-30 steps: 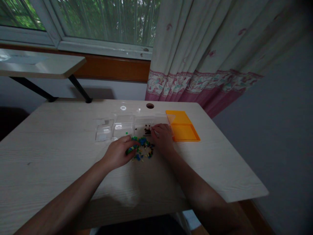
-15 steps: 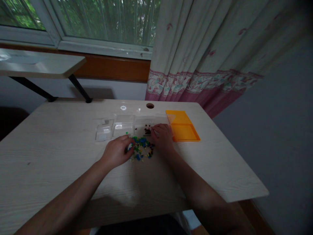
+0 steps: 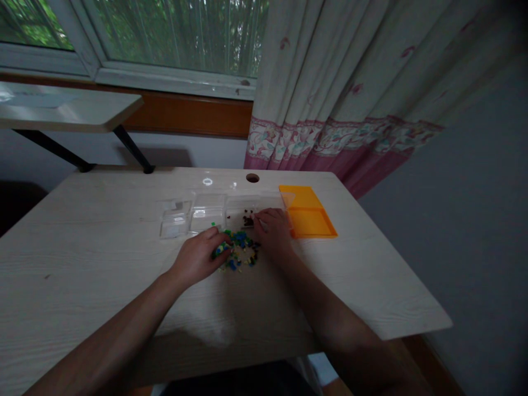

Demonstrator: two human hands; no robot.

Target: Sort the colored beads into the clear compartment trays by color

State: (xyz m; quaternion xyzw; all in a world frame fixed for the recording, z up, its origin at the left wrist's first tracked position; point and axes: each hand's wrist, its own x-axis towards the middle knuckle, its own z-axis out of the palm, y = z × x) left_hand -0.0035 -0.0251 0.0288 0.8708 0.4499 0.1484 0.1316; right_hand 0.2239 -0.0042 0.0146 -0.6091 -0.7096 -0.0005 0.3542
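Observation:
A pile of small toy bricks (image 3: pixel 239 240), in blue, green, yellow and black, lies loose on the table. At its left edge is my left hand (image 3: pixel 200 256), thumb and fingers curved and apart, with bricks showing in the gap. My right hand (image 3: pixel 274 231) reaches over a clear plastic box (image 3: pixel 237 204) just behind the pile. Its fingertips are drawn together beside several dark brown bricks (image 3: pixel 248 221) in that box; whatever they pinch is too small to make out. A single green brick (image 3: pixel 213 224) sits near a second clear box (image 3: pixel 204 217).
Farther left is a smaller clear container (image 3: pixel 173 224). An open orange box (image 3: pixel 311 220) stands right of my right hand. Behind these, a round hole (image 3: pixel 252 178) pierces the wooden table (image 3: pixel 124 264). A raised shelf (image 3: pixel 70 110) stands at the back left, and a curtain (image 3: pixel 330 126) hangs behind.
My left hand has shifted slightly right over the brick pile, its thumb and index finger farther in. My right hand stays at the clear box.

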